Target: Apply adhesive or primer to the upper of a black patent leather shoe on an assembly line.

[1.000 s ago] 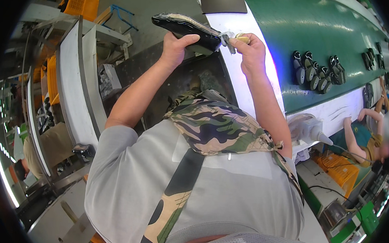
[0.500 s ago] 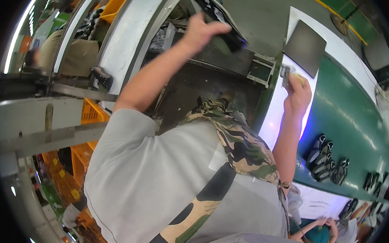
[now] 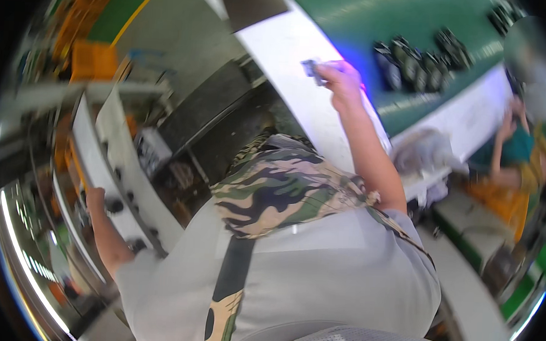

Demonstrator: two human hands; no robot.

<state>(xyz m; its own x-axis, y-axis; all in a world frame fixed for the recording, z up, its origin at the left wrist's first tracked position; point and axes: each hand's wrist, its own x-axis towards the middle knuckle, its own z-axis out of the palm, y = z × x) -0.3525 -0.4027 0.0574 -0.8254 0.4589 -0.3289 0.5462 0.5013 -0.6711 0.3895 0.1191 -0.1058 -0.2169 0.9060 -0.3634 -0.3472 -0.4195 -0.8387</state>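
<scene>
My right hand (image 3: 344,88) is closed on a small grey, metallic-looking piece (image 3: 314,72), blurred by motion, above a white bench strip (image 3: 286,44). My left arm stretches far out to the left. At its end my left hand (image 3: 95,199) is beside a white rack shelf (image 3: 90,145); its fingers are too small and smeared to read. Close by on the shelving sit dark objects (image 3: 115,205) that may be shoes. A dark flat panel (image 3: 251,6) lies at the far end of the white strip.
Several dark shoes (image 3: 414,68) stand on the green belt (image 3: 349,20) beyond the bench. Another person's arm (image 3: 503,136) reaches over the bench at right. A clear plastic bag (image 3: 422,150) lies nearby. An orange crate (image 3: 93,61) is at the upper left.
The view has swung round. My left hand, earlier beside a black, flat, box-like thing, is now out at the left rack. My right hand keeps the grey piece over the white strip.
</scene>
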